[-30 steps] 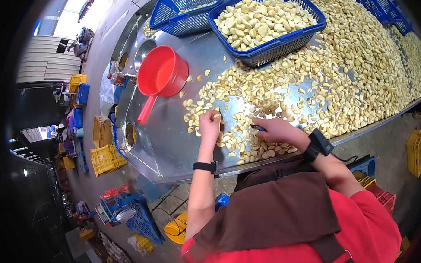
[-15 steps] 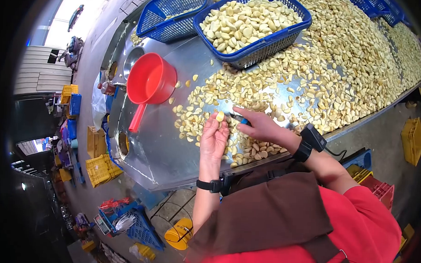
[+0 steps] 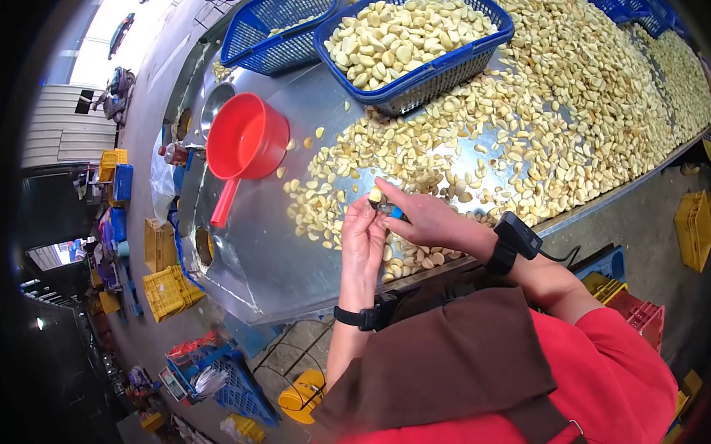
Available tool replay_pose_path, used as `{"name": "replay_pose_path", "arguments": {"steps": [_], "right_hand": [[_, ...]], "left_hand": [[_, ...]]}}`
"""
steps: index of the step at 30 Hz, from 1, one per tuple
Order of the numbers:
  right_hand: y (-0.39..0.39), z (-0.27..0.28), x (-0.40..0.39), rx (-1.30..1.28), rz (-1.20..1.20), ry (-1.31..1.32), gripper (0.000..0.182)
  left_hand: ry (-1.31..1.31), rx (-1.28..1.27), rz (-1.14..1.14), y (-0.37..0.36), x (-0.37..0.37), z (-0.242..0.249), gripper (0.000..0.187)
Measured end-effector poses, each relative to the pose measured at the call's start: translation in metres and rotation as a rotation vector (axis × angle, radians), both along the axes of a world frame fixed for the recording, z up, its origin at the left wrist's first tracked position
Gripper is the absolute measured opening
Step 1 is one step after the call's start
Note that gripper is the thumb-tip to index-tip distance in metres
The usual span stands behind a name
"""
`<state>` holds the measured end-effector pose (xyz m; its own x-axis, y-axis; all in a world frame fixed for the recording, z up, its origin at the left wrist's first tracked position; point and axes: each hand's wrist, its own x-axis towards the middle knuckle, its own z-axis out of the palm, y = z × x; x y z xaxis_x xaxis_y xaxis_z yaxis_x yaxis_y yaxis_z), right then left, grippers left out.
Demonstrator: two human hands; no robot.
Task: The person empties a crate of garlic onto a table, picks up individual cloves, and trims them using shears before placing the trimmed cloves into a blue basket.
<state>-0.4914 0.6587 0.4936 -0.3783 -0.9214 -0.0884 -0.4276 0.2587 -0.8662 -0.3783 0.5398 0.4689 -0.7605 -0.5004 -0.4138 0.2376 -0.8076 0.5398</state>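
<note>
My left hand (image 3: 363, 232) is closed, pinching a pale yellow clove-like piece (image 3: 375, 195) upright between its fingertips. From the right comes my right hand (image 3: 424, 218), wrapped round a small knife with a blue handle (image 3: 397, 213). The dark blade reaches to the piece, and the right thumb and index finger lie close to it; exact contact is hard to make out. Both hands are above the near part of a metal table (image 3: 241, 253), beside many loose pale pieces (image 3: 329, 186). Each wrist wears a black strap.
A red dipper (image 3: 231, 159) stands left of the hands. Behind are a blue basket (image 3: 407, 75) heaped with pale pieces and another blue basket (image 3: 272, 43) with a few. A large heap (image 3: 602, 113) covers the right side. Yellow crates (image 3: 169, 292) stand on the floor.
The knife blade has come up against the piece and the right hand has closed in on the left. The whole view has shifted slightly.
</note>
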Motion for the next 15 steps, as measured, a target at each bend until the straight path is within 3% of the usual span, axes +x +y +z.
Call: {"name": "replay_pose_path", "arguments": {"steps": [9,15], "right_hand": [[0.0,-0.003,0.001,0.014,-0.012,0.013,0.062],[-0.001,-0.021,0.004,-0.127,-0.058,-0.116,0.057]], "left_hand": [[-0.021,-0.097,-0.002,-0.002,0.004,-0.006,0.015],[0.0,-0.129,-0.027,-0.003,0.006,-0.011,0.016]]}}
